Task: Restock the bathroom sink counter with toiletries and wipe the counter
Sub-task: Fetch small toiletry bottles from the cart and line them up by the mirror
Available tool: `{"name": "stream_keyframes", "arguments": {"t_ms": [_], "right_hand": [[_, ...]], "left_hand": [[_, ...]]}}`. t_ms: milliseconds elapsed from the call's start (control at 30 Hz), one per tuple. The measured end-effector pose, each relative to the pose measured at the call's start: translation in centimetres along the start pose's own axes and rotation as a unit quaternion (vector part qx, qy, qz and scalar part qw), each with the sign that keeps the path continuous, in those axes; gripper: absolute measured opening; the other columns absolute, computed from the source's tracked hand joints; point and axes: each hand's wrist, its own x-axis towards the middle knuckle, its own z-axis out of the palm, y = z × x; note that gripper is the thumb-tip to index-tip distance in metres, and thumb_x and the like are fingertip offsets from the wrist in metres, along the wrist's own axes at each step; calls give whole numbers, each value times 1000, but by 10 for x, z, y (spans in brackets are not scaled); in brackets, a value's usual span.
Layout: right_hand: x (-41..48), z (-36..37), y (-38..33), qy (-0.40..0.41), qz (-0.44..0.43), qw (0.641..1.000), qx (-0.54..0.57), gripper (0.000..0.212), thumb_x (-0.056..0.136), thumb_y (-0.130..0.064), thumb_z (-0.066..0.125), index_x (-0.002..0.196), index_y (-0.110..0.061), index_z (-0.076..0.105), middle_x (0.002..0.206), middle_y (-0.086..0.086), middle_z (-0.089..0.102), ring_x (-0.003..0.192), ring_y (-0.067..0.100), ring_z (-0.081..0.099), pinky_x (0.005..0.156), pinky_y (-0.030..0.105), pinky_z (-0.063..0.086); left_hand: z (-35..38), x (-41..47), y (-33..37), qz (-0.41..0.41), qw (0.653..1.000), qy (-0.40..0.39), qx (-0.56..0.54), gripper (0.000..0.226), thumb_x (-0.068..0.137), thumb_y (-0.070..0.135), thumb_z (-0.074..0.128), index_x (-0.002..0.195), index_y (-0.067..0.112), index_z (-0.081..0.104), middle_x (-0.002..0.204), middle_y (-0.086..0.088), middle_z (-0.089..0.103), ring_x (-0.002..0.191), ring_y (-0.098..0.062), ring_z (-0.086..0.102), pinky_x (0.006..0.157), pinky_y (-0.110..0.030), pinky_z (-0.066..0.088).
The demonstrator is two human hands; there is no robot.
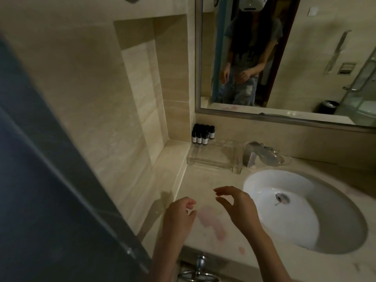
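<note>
- L hand (pixel 179 216) hovers over the front-left of the worktop (pixel 205 180). Fingers are loosely curled w/ thumb apart from them; grip released, nothing in it.
- R hand (pixel 238 208) is just beside it, nearer the sink (pixel 335 237). Thumb and forefinger are bent toward each other w/ a gap between, and nothing shows in that gap, so this grip is released too.
- Neither hand clearly touches the worktop.
- Pink stain (pixel 211 222) is smeared on the worktop between and under the two hands; a smaller pink spot (pixel 241 249) sits near the front edge.
- Toiletries: a tight cluster of small dark bottles (pixel 202 134) w/ white labels stands upright in the back-left corner against the wall, at the far-left end of a clear plastic tray (pixel 213 159) (can't tell if they're on the tray or just behind it). The rest of the tray looks bare.
- Chrome faucet (pixel 251 153) is right of the tray, behind the white oval sink; a clear dish (pixel 279 158) is just beside the faucet.
- Sink drain (pixel 281 198) is visible in the basin.
- Mirror (pixel 295 117) above the worktop reflects the person standing w/ both hands at waist level.
- A metal ring fixture (pixel 200 267) hangs below the worktop's front edge.
- A dark panel (pixel 40 190) fills the left side of the view.
</note>
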Motion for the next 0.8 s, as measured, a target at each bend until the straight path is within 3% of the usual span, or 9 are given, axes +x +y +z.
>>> {"name": "stream_keyframes", "arguments": {"t_ms": [167, 300, 400, 467, 567, 633, 800], "right_hand": [[-22, 6, -14, -21, -18, 999, -22, 22, 85, -23, 70, 104, -33, 70, 103, -16, 69, 98, 7, 62, 85, 25, 49], [-37, 14, -29, -57, -50, 995, -67, 24, 85, -27, 69, 107, -35, 68, 103, -17, 68, 99, 8, 61, 82, 24, 48], [-45, 24, -45, -110, -88, 987, -84, 25, 86, -29, 67, 110, -37, 66, 104, -19, 67, 101, 7, 59, 82, 24, 46], [-48, 33, -55, -172, -123, 972, -107, 26, 89, -31, 63, 115, -37, 63, 110, -19, 65, 106, 6, 56, 84, 23, 43], [-46, 49, -74, -255, -180, 940, -135, 29, 92, -30, 59, 120, -36, 60, 116, -18, 62, 110, 7, 54, 86, 24, 42], [-47, 66, -90, -294, -227, 919, -137, 30, 92, -29, 59, 121, -36, 59, 116, -17, 62, 111, 8, 54, 86, 24, 41], [-69, 98, -121, -370, -328, 860, -130, 32, 93, -32, 56, 125, -35, 58, 126, -11, 60, 120, 11, 51, 95, 25, 38]], "left_hand": [[-10, -33, -10, -11, 1000, 26, -7, 22, 87, 21, 67, 108, 27, 66, 100, 13, 67, 86, -3, 61, 77, -16, 49], [-23, -60, -22, -42, 999, 30, -16, 24, 87, 19, 68, 110, 26, 65, 101, 11, 66, 88, -4, 61, 83, -22, 52], [-35, -85, -33, -71, 997, 34, -24, 27, 90, 18, 64, 116, 25, 61, 108, 10, 62, 93, -1, 58, 79, -14, 49], [-41, -103, -40, -92, 994, 44, -30, 27, 91, 19, 62, 118, 25, 59, 110, 10, 61, 96, -1, 57, 78, -10, 46], [-52, -131, -47, -125, 990, 67, -16, 23, 93, 25, 60, 116, 27, 61, 108, 12, 64, 97, -2, 60, 87, -20, 50], [-58, -149, -56, -149, 984, 101, -7, 20, 93, 27, 59, 111, 27, 65, 104, 8, 68, 94, -6, 63, 85, -24, 52], [-54, -203, -75, -298, 932, 206, 28, 30, 90, 18, 59, 119, 17, 64, 116, -3, 66, 109, -19, 60, 87, -24, 43]]}}
